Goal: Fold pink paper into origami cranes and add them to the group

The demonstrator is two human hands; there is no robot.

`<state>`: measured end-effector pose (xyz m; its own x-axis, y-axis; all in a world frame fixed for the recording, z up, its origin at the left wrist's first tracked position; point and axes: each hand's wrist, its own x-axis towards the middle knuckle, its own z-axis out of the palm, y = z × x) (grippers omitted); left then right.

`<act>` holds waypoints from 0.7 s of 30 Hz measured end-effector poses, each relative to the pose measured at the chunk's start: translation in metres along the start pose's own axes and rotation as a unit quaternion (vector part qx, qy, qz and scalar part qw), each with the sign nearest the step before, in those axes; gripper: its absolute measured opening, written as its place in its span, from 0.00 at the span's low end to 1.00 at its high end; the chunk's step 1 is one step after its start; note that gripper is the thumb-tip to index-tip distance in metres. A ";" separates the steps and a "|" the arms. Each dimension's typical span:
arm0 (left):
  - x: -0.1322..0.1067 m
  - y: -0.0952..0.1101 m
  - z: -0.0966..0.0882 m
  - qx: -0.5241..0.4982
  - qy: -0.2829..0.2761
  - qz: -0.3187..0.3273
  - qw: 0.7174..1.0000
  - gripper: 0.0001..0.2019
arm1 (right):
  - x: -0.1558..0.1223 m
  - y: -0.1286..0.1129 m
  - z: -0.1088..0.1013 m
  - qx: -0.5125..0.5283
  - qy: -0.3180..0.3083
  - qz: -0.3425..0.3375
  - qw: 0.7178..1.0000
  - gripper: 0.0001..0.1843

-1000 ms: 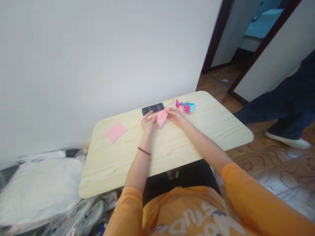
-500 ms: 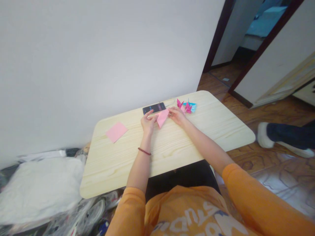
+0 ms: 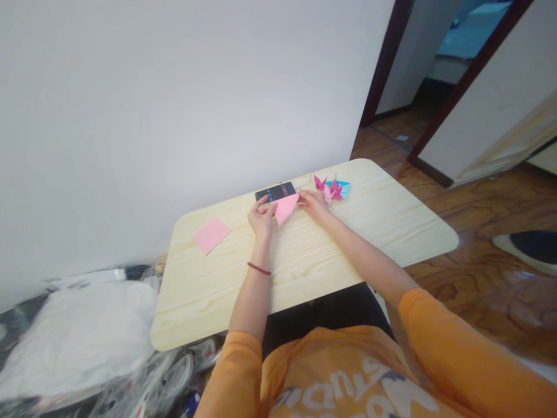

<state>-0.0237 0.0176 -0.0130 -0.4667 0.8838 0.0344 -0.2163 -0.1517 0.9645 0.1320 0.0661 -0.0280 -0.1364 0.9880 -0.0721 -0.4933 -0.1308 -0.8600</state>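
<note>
Between my hands is a pink sheet of origami paper point(image 3: 286, 209), folded into a triangle with its point toward me. My left hand point(image 3: 262, 217) pinches its left corner between thumb and fingers. At the right corner, my right hand point(image 3: 312, 203) grips the paper with its fingertips. Just behind the paper lies a phone point(image 3: 275, 192) with its screen lit, partly covered by my left fingers. Beside my right hand sit several folded paper cranes point(image 3: 334, 188) in magenta, pink and blue. A flat pink paper square point(image 3: 211, 235) rests to the left.
The light wooden table point(image 3: 209, 302) stands against a white wall point(image 3: 195, 104). On the left, lower than the tabletop, are a white cushion-like bundle point(image 3: 91, 334) and plastic-wrapped items. Another person's shoe point(image 3: 528, 249) is on the wooden floor at right. A doorway opens behind.
My hands keep hold of the pink paper, which has turned slightly and looks flatter. The other person's foot has moved right, toward the edge of view. The whole view has shifted a little.
</note>
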 end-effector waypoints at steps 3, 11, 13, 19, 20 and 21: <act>-0.002 -0.003 0.004 0.016 0.005 0.013 1.000 0.28 | -0.002 0.004 0.002 -0.056 0.011 -0.030 0.998 0.18; -0.012 0.003 0.012 0.022 0.013 0.009 1.000 0.26 | -0.003 0.010 0.007 -0.098 0.107 -0.079 0.986 0.19; -0.015 0.003 0.015 0.016 0.025 0.011 0.999 0.25 | -0.006 0.009 0.010 -0.089 0.110 -0.077 0.987 0.21; -0.022 0.001 0.023 -0.048 0.077 -0.005 0.996 0.23 | -0.021 0.006 0.024 -0.147 0.015 -0.067 0.987 0.27; -0.022 0.001 0.024 -0.067 0.084 -0.019 0.994 0.23 | -0.023 0.005 0.024 -0.176 0.011 -0.080 0.981 0.28; -0.023 0.001 0.025 -0.083 0.090 -0.036 0.992 0.23 | -0.025 0.004 0.024 -0.211 0.011 -0.094 0.973 0.30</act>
<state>0.0087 0.0081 -0.0059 -0.5876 0.8035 -0.0954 -0.3860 -0.1747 0.9058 0.1123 0.0387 -0.0175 -0.0566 0.9934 0.0997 -0.1113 0.0930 -0.9894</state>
